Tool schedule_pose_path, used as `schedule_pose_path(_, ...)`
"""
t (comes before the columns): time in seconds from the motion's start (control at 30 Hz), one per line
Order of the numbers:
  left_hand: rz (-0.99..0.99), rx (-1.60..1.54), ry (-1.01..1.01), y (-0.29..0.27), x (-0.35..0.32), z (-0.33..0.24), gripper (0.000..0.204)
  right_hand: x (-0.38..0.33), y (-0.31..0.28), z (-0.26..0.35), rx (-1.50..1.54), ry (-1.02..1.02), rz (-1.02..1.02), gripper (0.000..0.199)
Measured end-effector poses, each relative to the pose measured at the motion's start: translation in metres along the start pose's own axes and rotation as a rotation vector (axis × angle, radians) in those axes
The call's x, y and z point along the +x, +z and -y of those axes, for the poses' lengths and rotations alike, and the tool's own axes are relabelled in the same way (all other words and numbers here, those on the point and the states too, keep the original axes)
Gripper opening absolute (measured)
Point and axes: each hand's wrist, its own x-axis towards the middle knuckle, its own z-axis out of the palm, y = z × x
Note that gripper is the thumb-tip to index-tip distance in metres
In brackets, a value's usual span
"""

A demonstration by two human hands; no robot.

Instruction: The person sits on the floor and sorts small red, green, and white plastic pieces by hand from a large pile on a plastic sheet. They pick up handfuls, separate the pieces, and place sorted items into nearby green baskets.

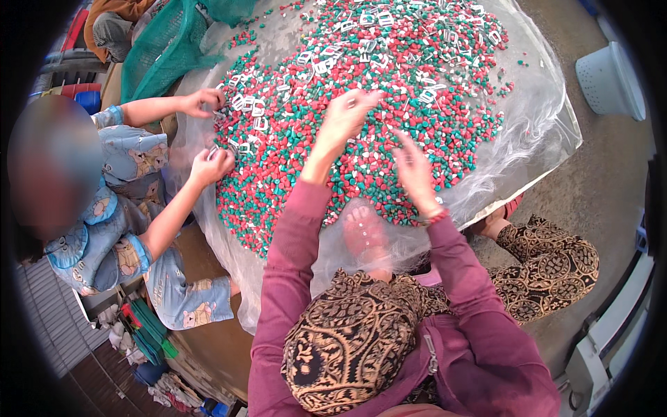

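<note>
A wide heap of small red, green and white plastic pieces lies on a clear plastic sheet on the floor. My left hand hovers over the heap with fingers pinched on a small white piece. My right hand is just right of it, above the heap's near edge, fingers spread and empty. Both of my sleeves are maroon. White clip-like pieces are scattered in the heap's far part.
A second person in blue patterned clothes sits at the left, both hands at the heap's left edge. A green net bag lies at the far left. A white perforated basket stands at the right. My foot rests under the sheet.
</note>
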Motion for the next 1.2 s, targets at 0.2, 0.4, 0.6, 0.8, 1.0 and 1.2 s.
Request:
schedule_pose_path(0.2,-0.105,1.393,0.471,0.064,0.077,0.054,0.020,0.021,-0.118,-0.031,0.288,0.141,-0.323,0.034)
schedule_pose_path(0.4,0.073,1.599,0.504,0.069,0.043,0.089,0.008,0.037,-0.147,-0.050,0.412,0.166,-0.337,0.033)
schedule_pose_path(0.6,-0.030,1.396,0.282,0.026,-0.009,0.093,0.014,0.027,-0.105,-0.045,0.183,0.029,-0.331,0.032)
schedule_pose_path(0.8,-0.546,1.388,0.194,-0.061,-0.001,0.062,0.025,0.037,-0.103,-0.034,0.103,-0.068,-0.216,0.027)
schedule_pose_path(1.0,-0.158,1.221,0.456,0.051,0.046,0.056,0.030,0.039,-0.111,-0.021,0.122,0.003,-0.237,0.024)
schedule_pose_path(1.2,-0.099,1.298,0.576,0.068,0.076,0.097,0.020,0.050,-0.124,-0.019,-0.133,-0.023,-0.273,0.026)
